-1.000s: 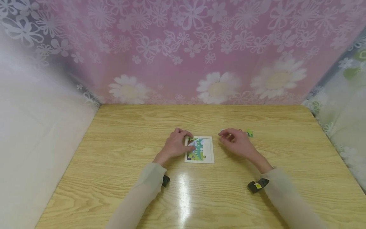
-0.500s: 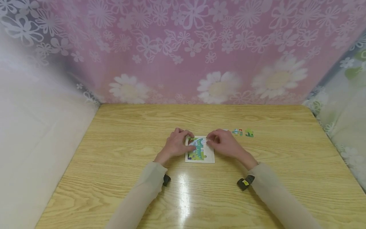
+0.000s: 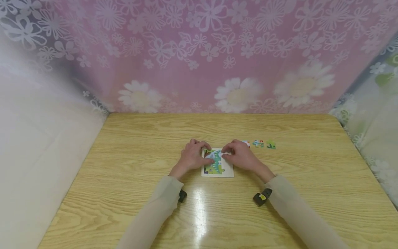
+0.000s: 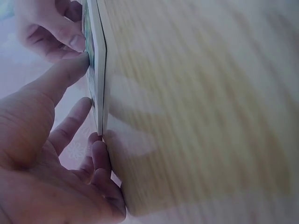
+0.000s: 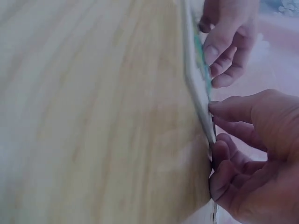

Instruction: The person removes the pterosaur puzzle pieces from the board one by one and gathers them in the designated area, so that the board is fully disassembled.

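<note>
A white-framed jigsaw puzzle board [image 3: 228, 171] lies flat on the table, with a green and teal dinosaur picture filling its left part and bare white on the right. My left hand [image 3: 191, 157] rests at the board's left side. Its thumb [image 4: 70, 72] presses on the picture, and its other fingers lie at the board's edge. Over the board's upper right, my right hand [image 3: 242, 155] pinches a small puzzle piece between thumb and forefinger, against the picture's edge. The fingertips mostly hide that piece. In the right wrist view, the thumb [image 5: 233, 109] is at the board.
Loose puzzle pieces lie right of the board: a partly hidden one [image 3: 246, 142], a blue and red one [image 3: 258, 143] and a green one [image 3: 271, 144]. The wood-grain table [image 3: 149, 138] ends at a pink floral curtain [image 3: 186, 76] behind.
My right hand has moved left from beside the loose pieces to the board, carrying a puzzle piece. It uncovered the loose pieces. My left hand has stayed at the board's left side.
</note>
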Demonstrator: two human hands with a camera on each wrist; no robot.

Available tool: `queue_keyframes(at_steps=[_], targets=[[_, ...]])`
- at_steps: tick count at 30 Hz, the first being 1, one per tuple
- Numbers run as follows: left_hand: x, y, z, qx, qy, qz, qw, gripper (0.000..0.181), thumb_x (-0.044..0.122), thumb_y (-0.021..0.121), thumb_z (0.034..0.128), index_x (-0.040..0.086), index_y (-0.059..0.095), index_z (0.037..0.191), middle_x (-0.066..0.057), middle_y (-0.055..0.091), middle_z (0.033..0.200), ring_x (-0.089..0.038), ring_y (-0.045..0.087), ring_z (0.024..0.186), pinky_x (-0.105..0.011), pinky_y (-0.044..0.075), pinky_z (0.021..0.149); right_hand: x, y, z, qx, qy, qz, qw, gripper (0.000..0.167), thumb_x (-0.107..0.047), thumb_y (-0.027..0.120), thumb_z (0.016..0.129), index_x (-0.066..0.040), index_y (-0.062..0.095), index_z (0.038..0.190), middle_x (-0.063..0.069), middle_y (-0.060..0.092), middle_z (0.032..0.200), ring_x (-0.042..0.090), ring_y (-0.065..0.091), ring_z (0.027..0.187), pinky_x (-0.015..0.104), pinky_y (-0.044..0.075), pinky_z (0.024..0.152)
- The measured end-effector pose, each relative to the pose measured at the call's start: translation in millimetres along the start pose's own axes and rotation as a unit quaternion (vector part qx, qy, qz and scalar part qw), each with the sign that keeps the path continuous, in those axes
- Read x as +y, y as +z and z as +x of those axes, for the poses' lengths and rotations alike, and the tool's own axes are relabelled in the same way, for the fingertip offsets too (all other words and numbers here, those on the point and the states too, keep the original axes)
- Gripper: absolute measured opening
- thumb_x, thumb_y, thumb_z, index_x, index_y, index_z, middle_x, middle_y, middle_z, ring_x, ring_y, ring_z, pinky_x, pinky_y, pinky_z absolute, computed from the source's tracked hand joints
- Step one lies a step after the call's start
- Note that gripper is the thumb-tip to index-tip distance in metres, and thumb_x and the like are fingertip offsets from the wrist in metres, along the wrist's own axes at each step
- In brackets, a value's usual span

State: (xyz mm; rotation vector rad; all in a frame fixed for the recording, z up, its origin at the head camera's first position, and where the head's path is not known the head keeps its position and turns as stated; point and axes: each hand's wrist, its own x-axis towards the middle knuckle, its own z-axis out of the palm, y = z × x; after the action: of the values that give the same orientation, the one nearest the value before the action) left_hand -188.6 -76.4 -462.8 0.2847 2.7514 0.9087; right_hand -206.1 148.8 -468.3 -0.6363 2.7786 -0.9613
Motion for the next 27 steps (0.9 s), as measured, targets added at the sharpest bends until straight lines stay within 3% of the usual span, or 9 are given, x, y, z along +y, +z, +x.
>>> queue_keyframes(at_steps=[11, 19, 27], targets=[[2.2, 0.2, 1.5, -0.001, -0.01, 0.003, 0.9999, 0.041, 0.045, 0.081, 0.0854, 0.028, 0.067, 0.121, -0.009, 0.05, 0.133, -0.032, 0.047, 0.116, -0.05, 0.037, 0.092, -5.3, -2.0, 3.5, -0.031, 0.058, 0.054, 0.9964, 0.014, -0.022, 0.069, 0.095, -0.01, 0.073, 0.1, 0.005, 0.07, 0.093, 0.017, 0.052, 0.076, 0.031, 0.041, 0.07], [0.0, 1.2, 2.7, -0.002, -0.01, 0.0, 1.0, 0.041, 0.045, 0.081, 0.0858, 0.028, 0.067, 0.121, -0.01, 0.05, 0.133, -0.032, 0.046, 0.117, -0.05, 0.036, 0.092, -11.1, -1.5, 1.8, -0.018, 0.066, 0.068, 0.9953, 0.019, -0.023, 0.072, 0.094, -0.009, 0.072, 0.107, 0.006, 0.073, 0.093, 0.017, 0.061, 0.082, 0.031, 0.046, 0.073], [-2.6, 0.5, 0.7, -0.014, -0.004, -0.011, 0.9998, 0.046, 0.044, 0.084, 0.0832, 0.028, 0.066, 0.122, -0.01, 0.048, 0.134, -0.033, 0.045, 0.12, -0.049, 0.034, 0.092, -11.3, 0.7, 4.4, -0.021, 0.045, 0.071, 0.9962, 0.022, -0.019, 0.075, 0.092, -0.007, 0.073, 0.111, 0.006, 0.074, 0.089, 0.015, 0.06, 0.073, 0.03, 0.046, 0.069]])
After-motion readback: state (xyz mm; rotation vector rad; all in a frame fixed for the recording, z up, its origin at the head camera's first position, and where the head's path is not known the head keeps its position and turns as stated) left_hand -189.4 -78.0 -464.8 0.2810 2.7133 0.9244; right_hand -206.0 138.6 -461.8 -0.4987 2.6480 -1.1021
